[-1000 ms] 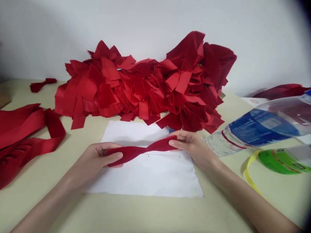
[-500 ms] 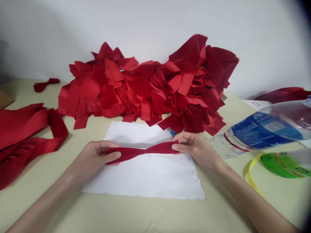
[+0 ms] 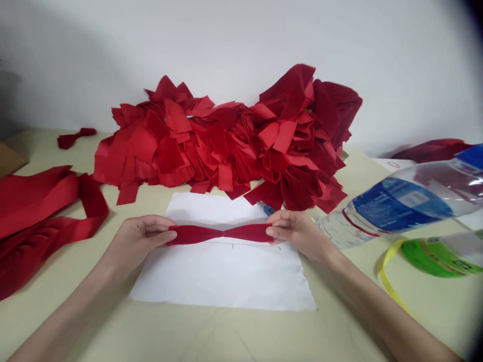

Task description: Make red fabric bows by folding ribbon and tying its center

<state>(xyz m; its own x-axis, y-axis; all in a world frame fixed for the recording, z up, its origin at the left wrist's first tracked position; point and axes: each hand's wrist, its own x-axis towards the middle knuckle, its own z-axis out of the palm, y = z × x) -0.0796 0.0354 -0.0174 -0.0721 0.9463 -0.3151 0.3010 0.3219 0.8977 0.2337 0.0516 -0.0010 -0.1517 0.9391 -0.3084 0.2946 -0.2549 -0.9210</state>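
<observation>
A red ribbon bow [image 3: 199,234], pinched narrow at its middle, is stretched out level between my two hands. My left hand [image 3: 145,236] grips its left end between thumb and fingers. The right end is pinched by my right hand [image 3: 289,231]. Under the bow lies a white paper sheet [image 3: 226,281] with a thin drawn line and short tick marks, partly covered by the ribbon. Just behind my right hand, a small blue object [image 3: 268,210] sits at the paper's far edge, partly hidden.
A big heap of red ribbon pieces [image 3: 211,146] stands against the wall. Long red ribbon [image 3: 45,211] lies at left, with a small red bow [image 3: 75,138] behind it. At right are a plastic bottle [image 3: 400,201] and a green roll [image 3: 433,257] with a yellow strip [image 3: 388,271].
The bow's left end has come up and spread flatter, so the bow now lies more level. My left hand has shifted slightly up and left. The whole view has moved a little.
</observation>
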